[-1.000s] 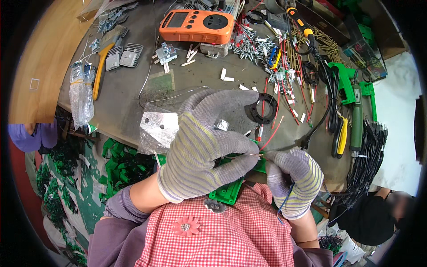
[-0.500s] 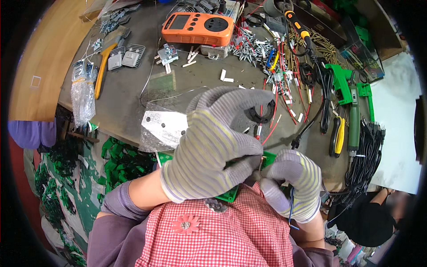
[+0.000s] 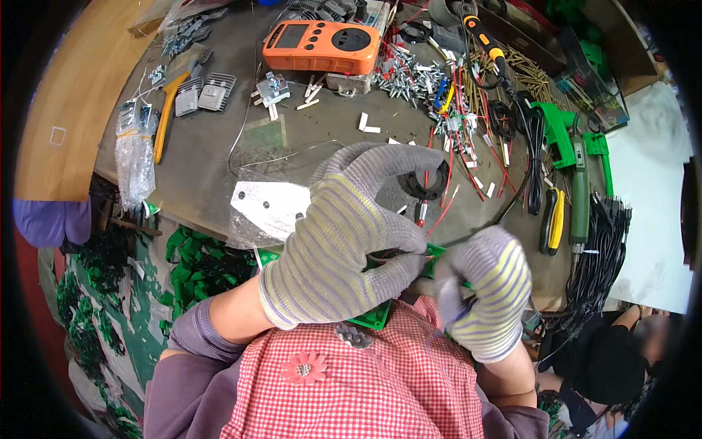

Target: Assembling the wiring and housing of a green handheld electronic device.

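My left hand (image 3: 340, 238), in a grey glove with yellow stripes, pinches a thin dark wire (image 3: 387, 254) between thumb and forefinger; the rest of the wire is mostly hidden. Beneath that hand lies a green plastic housing (image 3: 375, 316), largely covered by the glove, against my checked apron (image 3: 329, 380). My right hand (image 3: 486, 289), gloved the same way, is curled closed just right of the housing, slightly blurred. What its fingers hold, if anything, is hidden. Behind the right hand a black cable (image 3: 504, 212) runs up across the table.
An orange meter (image 3: 322, 47) stands at the back. Screws (image 3: 409, 79) and red wires (image 3: 447, 197) lie beyond my hands. To the right are yellow-black pliers (image 3: 552, 222), a green electric screwdriver (image 3: 580, 197) and bundled black cords (image 3: 603, 245). A bagged white plate (image 3: 269, 208) lies left. Another person (image 3: 614, 358) sits lower right.
My right hand has drawn away to the right from the left hand's fingertips and turned. The blue wire that hung below it is out of sight. My left hand keeps its pinch, nearly still.
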Action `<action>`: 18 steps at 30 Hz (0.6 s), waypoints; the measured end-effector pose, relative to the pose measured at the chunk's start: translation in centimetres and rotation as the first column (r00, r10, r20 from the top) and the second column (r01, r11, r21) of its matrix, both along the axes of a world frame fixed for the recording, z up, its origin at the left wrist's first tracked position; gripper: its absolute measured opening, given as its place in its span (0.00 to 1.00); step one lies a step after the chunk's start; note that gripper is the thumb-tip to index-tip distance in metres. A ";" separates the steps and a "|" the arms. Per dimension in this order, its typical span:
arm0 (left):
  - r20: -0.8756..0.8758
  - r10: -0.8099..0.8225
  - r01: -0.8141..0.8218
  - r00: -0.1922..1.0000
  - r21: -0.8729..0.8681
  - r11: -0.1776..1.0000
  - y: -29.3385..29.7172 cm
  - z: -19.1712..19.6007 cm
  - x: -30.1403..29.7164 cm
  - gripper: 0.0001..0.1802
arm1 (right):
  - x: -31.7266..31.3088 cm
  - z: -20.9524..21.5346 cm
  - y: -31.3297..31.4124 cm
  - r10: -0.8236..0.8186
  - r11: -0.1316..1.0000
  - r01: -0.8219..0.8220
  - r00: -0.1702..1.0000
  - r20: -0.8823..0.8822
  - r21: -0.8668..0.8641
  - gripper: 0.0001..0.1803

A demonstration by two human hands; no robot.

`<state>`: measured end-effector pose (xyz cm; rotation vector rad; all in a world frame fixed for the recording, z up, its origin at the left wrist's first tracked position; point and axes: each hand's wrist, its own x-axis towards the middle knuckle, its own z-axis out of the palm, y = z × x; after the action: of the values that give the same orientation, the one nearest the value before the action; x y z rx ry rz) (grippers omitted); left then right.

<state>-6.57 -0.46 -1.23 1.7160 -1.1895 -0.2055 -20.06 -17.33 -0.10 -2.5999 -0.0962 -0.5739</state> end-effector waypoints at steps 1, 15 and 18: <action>-0.001 0.000 0.000 1.000 0.000 1.000 0.0 -0.2 -0.1 0.07 | 0.2 -0.6 -0.2 -0.060 0.997 0.063 0.993 0.098 -0.032 0.07; -0.223 -0.259 0.281 0.940 0.073 0.957 -0.2 1.1 1.8 0.05 | 1.6 0.2 -1.2 0.313 0.937 -0.304 0.949 0.026 -0.174 0.11; -0.226 -0.197 0.220 0.954 0.080 0.972 0.0 0.1 1.3 0.05 | 1.9 -0.1 -1.0 0.334 0.929 -0.276 0.913 0.235 -0.247 0.11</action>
<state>-5.32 -0.45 -1.13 1.6080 -1.2130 -0.5786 -18.19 -18.37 -0.21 -2.6093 -0.6782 -0.8388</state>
